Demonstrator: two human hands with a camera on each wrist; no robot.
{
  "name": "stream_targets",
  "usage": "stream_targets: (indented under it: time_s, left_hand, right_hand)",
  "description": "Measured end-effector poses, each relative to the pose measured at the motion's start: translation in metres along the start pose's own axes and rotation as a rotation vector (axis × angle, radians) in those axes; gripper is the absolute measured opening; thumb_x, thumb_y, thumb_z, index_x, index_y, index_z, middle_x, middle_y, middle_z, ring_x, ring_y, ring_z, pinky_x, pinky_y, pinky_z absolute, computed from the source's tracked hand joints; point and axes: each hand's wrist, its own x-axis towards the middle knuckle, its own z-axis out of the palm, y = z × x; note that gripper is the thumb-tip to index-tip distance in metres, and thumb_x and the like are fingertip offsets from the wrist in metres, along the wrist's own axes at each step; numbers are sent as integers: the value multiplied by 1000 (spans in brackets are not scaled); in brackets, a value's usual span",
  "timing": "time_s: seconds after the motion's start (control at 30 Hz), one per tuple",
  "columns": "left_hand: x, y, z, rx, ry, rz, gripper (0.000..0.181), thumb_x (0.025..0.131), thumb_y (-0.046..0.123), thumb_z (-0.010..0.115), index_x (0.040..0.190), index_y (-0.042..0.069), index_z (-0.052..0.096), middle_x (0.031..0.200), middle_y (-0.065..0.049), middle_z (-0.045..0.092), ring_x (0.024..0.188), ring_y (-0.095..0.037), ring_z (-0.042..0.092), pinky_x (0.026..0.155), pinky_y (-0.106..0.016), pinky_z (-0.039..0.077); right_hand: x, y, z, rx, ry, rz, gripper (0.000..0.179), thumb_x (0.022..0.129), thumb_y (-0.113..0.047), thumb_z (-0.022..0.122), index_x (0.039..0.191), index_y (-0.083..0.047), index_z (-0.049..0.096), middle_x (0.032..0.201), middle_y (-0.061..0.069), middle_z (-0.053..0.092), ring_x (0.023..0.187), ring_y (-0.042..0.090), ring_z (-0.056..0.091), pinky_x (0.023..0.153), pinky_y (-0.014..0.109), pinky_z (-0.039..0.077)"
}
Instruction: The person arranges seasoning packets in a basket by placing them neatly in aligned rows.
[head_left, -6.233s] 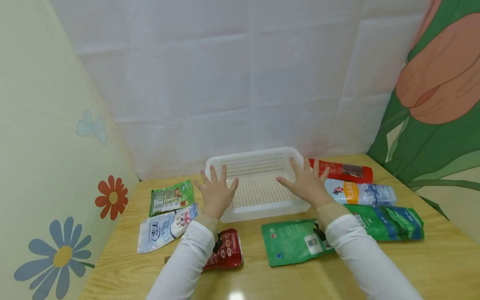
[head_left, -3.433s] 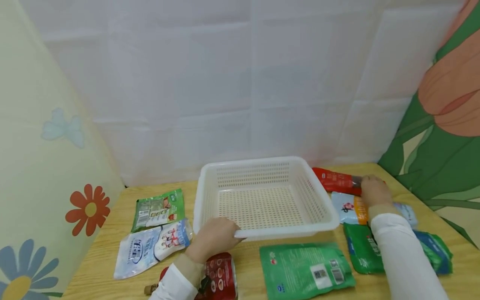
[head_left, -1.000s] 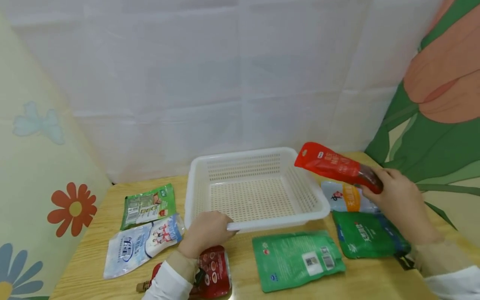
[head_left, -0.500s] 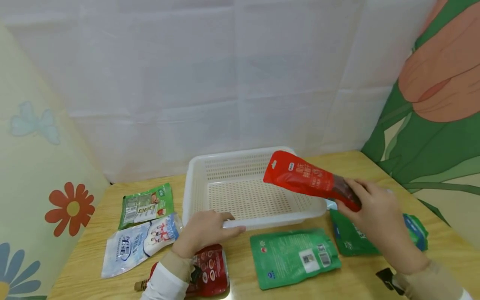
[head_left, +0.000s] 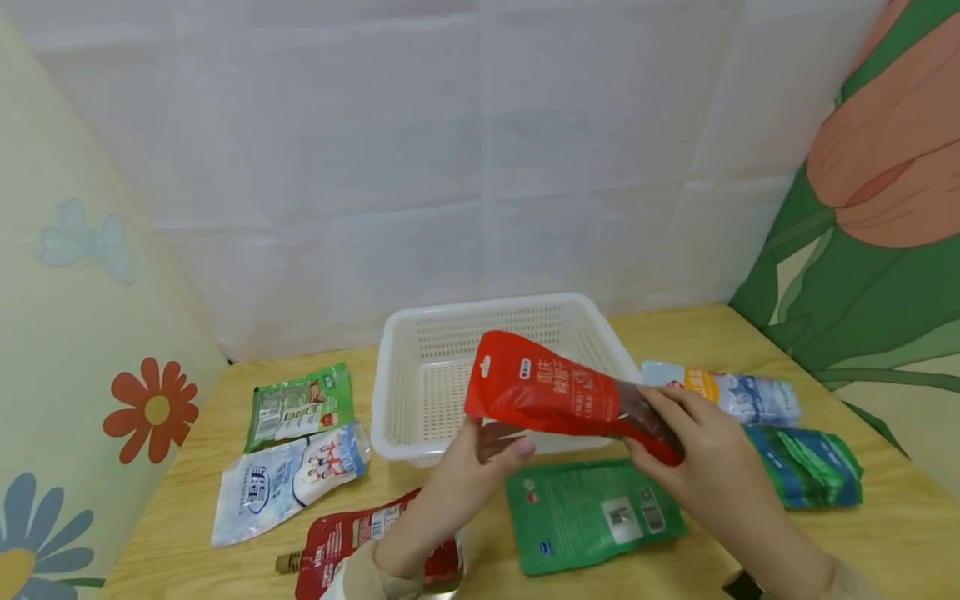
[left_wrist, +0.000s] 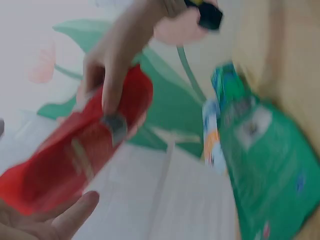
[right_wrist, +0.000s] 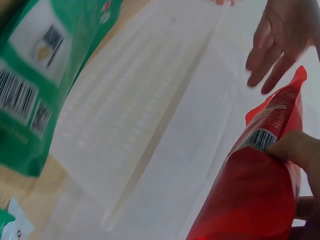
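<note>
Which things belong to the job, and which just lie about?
In use: red pouch, right hand, left hand, probably white basket.

Probably lying about: left green packet, middle green pouch, right green pouch, left pale-blue pouch, right pale-blue pouch, maroon pouch.

Packages counted: seven. Red, two: held pouch (head_left: pixel 555 387), Heinz spout pouch (head_left: pixel 337 546). Green, three: left packet (head_left: pixel 337 392), near pouch (head_left: pixel 573 517), right bag (head_left: pixel 813 462). Pale blue, two: left sachet (head_left: pixel 277 483), right sachet (head_left: pixel 757 398). Perforated white basket (head_left: pixel 450 337): one. Table (head_left: pixel 888 533): one. Hands: two, left hand (head_left: pixel 468 471), right hand (head_left: pixel 701 442).
</note>
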Motion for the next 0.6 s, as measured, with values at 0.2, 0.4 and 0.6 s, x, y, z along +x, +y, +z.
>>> stream_targets:
  time_s: [0.2, 0.4, 0.6]
  left_hand:
    - [-7, 11, 22, -397, 114, -23, 61, 94, 36, 59, 143, 13, 32, 142, -12, 48, 127, -27, 52, 101, -40, 49]
    - [-8, 10, 34, -604, 286, -35, 56, 97, 30, 55, 144, 13, 29, 143, -16, 45, 126, -29, 54, 99, -41, 50]
    - [-5, 6, 32, -603, 390, -34, 51, 99, 28, 51, 142, 8, 32, 140, -18, 48, 120, -27, 59, 95, -37, 52]
  right_hand:
    - [-6, -22, -1, 11, 14, -17, 73, 89, -62, 36, 117, 0, 64, 110, 19, 65, 89, 37, 64, 67, 55, 55]
    - [-9, -33, 1, -7, 48, -48, 77, 91, -63, 28, 118, 1, 63, 109, 20, 64, 89, 38, 63, 67, 56, 54]
    - [-12, -40, 0, -9, -7, -24, 78, 87, -68, 33, 125, -5, 61, 115, 16, 64, 98, 35, 63, 73, 57, 54]
